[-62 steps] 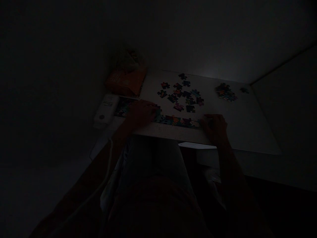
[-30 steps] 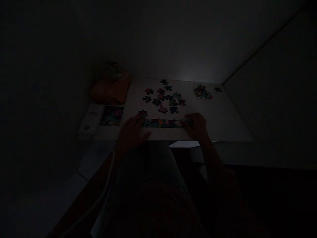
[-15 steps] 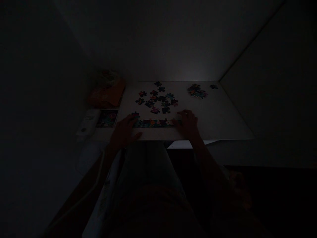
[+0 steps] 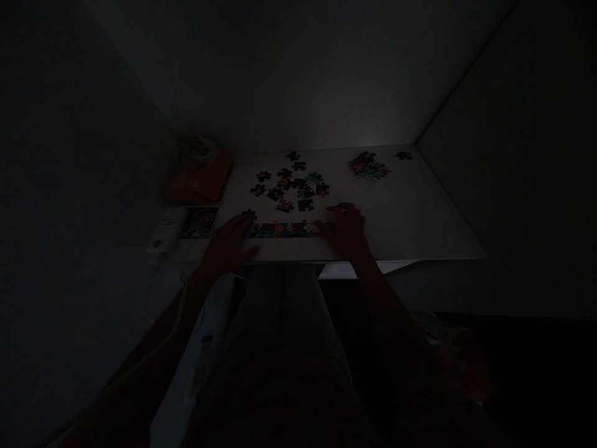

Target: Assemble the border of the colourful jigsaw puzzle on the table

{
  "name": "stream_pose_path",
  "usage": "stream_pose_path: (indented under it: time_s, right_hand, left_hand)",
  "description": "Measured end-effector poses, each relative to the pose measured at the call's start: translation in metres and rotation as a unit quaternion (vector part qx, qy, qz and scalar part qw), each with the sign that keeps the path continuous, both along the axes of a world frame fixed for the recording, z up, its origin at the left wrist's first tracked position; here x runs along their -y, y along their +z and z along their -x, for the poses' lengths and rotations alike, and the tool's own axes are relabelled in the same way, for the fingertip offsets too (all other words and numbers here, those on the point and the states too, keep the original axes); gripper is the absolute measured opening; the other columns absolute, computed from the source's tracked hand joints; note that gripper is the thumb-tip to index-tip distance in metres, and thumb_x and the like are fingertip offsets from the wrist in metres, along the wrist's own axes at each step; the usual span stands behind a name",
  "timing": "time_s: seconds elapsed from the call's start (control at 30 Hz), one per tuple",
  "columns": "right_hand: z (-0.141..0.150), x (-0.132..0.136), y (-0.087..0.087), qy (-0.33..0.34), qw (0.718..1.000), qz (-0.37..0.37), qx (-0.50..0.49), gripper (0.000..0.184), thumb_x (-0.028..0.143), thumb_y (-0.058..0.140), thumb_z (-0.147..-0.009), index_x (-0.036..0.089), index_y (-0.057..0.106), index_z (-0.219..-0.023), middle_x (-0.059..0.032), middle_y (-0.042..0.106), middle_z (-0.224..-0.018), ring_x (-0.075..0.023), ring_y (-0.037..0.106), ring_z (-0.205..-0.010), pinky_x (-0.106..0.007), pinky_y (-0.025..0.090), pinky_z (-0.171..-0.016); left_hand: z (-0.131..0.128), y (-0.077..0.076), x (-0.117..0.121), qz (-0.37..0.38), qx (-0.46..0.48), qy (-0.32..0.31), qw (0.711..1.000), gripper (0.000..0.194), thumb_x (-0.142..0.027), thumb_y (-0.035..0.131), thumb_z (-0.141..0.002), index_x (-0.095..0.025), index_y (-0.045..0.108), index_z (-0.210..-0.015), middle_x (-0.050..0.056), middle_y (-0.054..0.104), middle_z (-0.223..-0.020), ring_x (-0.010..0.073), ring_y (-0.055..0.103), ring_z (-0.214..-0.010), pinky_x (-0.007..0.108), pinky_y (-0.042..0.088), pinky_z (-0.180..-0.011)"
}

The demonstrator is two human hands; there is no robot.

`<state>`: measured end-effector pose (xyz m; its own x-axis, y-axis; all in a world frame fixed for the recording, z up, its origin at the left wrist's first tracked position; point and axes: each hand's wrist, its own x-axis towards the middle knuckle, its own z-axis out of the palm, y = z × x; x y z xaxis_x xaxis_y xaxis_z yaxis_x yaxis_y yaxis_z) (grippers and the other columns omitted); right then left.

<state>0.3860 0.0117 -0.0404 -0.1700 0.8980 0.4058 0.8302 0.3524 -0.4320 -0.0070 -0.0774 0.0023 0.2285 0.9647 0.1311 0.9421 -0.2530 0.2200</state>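
The dim view shows a row of joined jigsaw pieces [image 4: 289, 229] along the near side of a white board [image 4: 410, 218]. My right hand [image 4: 345, 230] rests on the row's right end, and I cannot tell whether its fingers grip it. My left hand [image 4: 227, 249] lies at the row's left end, fingers apart, just below a loose jigsaw piece [image 4: 249, 214]. Farther off lie a scatter of loose pieces [image 4: 289, 186], a joined clump of pieces [image 4: 368, 165], and a lone piece [image 4: 403, 155].
Left of the board are a picture card [image 4: 199, 223], a white plastic device [image 4: 166, 233], and an orange box [image 4: 200, 179] with a bag [image 4: 196, 148] behind it. My legs lie below the board's near edge.
The view has drifted, so the board sits lower and farther left and looks smaller. Both hands remain at the ends of the row.
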Motion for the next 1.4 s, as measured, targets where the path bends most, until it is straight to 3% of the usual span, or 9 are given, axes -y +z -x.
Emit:
stream_pose_path:
  time_s: [0.33,0.53,0.63,0.77,1.0,1.2,1.3,1.4]
  right_hand:
    - [-0.001,-0.001,0.001,-0.013,0.999,0.003,0.042,0.067,0.079,0.056,-0.121,0.024,0.075,-0.154,-0.0252,0.069,-0.157,-0.0474,0.067,-0.141,-0.067,0.055,-0.121]
    - [-0.005,-0.002,0.000,-0.021,0.999,0.014,0.047,0.063,0.074,0.059,-0.121,0.023,0.075,-0.153,-0.0244,0.069,-0.157,-0.0463,0.067,-0.142,-0.067,0.055,-0.121]
    - [-0.009,-0.003,0.000,-0.023,0.998,0.026,0.050,0.057,0.069,0.062,-0.120,0.024,0.076,-0.152,-0.0242,0.071,-0.154,-0.0467,0.067,-0.141,-0.068,0.054,-0.122]
    - [-0.012,-0.005,0.000,-0.019,0.998,0.025,0.045,0.062,0.074,0.062,-0.118,0.023,0.077,-0.148,-0.0252,0.072,-0.151,-0.0489,0.069,-0.139,-0.072,0.054,-0.121]
    - [-0.018,-0.010,-0.001,-0.019,0.999,0.015,0.021,0.062,0.081,0.061,-0.114,0.026,0.081,-0.138,-0.0223,0.074,-0.144,-0.0488,0.070,-0.138,-0.073,0.055,-0.118]
    - [-0.021,-0.010,0.003,-0.014,0.999,0.033,0.034,0.057,0.075,0.071,-0.111,0.027,0.081,-0.139,-0.0214,0.076,-0.143,-0.0474,0.073,-0.138,-0.070,0.057,-0.118]
    - [-0.020,-0.009,0.005,-0.012,0.999,0.029,0.032,0.054,0.070,0.075,-0.109,0.026,0.082,-0.139,-0.0210,0.076,-0.144,-0.0465,0.075,-0.137,-0.069,0.057,-0.118]
    - [-0.019,-0.007,0.005,0.001,0.999,0.027,0.029,0.052,0.067,0.079,-0.108,0.026,0.083,-0.138,-0.0203,0.077,-0.142,-0.0458,0.077,-0.135,-0.068,0.058,-0.118]
  left_hand:
    - [-0.001,0.000,-0.001,0.003,-0.006,0.000,1.000,0.086,-0.063,0.064,-0.113,-0.029,0.049,-0.191,0.015,0.045,-0.198,0.0379,0.045,-0.183,0.061,0.038,-0.146]
    - [-0.001,-0.006,0.000,-0.026,0.003,-0.011,1.000,0.085,-0.065,0.064,-0.116,-0.020,0.054,-0.187,0.017,0.047,-0.197,0.0387,0.049,-0.180,0.058,0.042,-0.144]
    - [-0.001,-0.009,0.001,-0.032,0.016,-0.013,0.999,0.084,-0.064,0.068,-0.115,-0.022,0.055,-0.187,0.016,0.050,-0.195,0.0388,0.049,-0.180,0.057,0.042,-0.144]
    - [-0.002,-0.011,0.002,-0.036,0.034,-0.015,0.999,0.081,-0.061,0.074,-0.113,-0.026,0.057,-0.185,0.015,0.052,-0.194,0.0394,0.051,-0.179,0.059,0.042,-0.143]
    - [-0.006,-0.011,0.003,-0.064,0.056,-0.027,0.996,0.069,-0.055,0.079,-0.112,-0.020,0.067,-0.171,0.020,0.058,-0.187,0.0403,0.054,-0.176,0.059,0.047,-0.140]
    - [-0.013,-0.011,0.003,-0.051,0.043,0.008,0.998,0.083,-0.057,0.071,-0.117,-0.011,0.054,-0.183,0.024,0.056,-0.188,0.0412,0.052,-0.177,0.058,0.045,-0.143]
    - [-0.014,-0.014,0.003,-0.062,0.023,0.023,0.998,0.083,-0.061,0.070,-0.117,-0.012,0.057,-0.183,0.025,0.054,-0.189,0.0455,0.042,-0.183,0.061,0.044,-0.144]
    - [-0.013,-0.017,0.002,-0.080,0.024,0.027,0.996,0.078,-0.061,0.067,-0.118,-0.015,0.061,-0.181,0.024,0.058,-0.185,0.0460,0.047,-0.180,0.061,0.046,-0.143]
